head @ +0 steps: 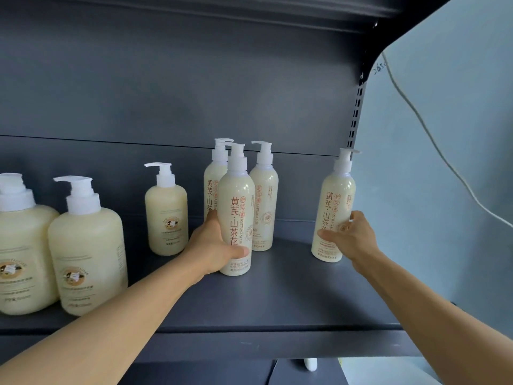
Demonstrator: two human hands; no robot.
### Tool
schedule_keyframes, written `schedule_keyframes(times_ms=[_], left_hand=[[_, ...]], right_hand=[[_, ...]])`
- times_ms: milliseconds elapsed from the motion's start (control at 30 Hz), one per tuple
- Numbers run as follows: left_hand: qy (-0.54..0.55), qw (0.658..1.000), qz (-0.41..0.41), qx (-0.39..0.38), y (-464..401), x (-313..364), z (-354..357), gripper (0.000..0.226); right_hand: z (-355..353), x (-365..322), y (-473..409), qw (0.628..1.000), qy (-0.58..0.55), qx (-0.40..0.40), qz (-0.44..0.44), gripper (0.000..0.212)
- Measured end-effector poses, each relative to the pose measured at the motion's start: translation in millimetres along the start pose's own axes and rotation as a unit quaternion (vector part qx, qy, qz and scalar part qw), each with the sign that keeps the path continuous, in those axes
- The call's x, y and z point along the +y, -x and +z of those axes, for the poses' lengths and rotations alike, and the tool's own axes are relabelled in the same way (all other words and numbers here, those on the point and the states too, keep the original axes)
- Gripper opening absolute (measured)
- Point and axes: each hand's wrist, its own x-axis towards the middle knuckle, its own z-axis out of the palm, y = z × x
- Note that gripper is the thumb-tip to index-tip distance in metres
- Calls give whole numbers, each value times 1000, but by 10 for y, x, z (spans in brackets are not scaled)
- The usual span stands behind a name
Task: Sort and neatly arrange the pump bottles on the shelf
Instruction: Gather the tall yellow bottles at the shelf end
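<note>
Both hands are busy on the dark shelf (291, 295), each one grasping a tall slim pump bottle that stands upright. The left hand (215, 245) wraps around the lower half of the front tall bottle (236, 218), with the thumb across its label. The right hand (351, 237) holds the far-right tall bottle (334, 218) by its lower body, fingers curled around it.

The relation that matters is the gap between these two. The far-right tall bottle stands alone, well apart from the group, at 3 o'clock from it and near the shelf's right end. The group sits at the middle: the front tall bottle, with two more tall ones just behind it, the back-left tall bottle (212, 187) at 11 o'clock and the back-right tall bottle (263, 207) at 1 o'clock. All long axes are vertical, so I think a slide along the shelf is enough; no lifting seems needed.

The right hand is the nearer one to the lonely bottle, so I judge it should bring this bottle toward 9 o'clock, next to the group, while the left hand steadies the front one.

At 9 o'clock from the group stand the shorter bottles: a small round bottle (166, 218) and two big round bottles (87, 259) further left, near the front edge.
</note>
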Motion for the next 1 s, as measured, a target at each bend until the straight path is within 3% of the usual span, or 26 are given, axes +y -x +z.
schedule_keyframes(times_ms=[367,1000], left_hand=[[8,999,24,-42,215,16,-45,74],[3,992,72,-102,613,-10,-261,68]], right_hand=[[103,-125,570,996,31,-74,-48,60],[121,-301,1249,984,39,-165,-50,57]])
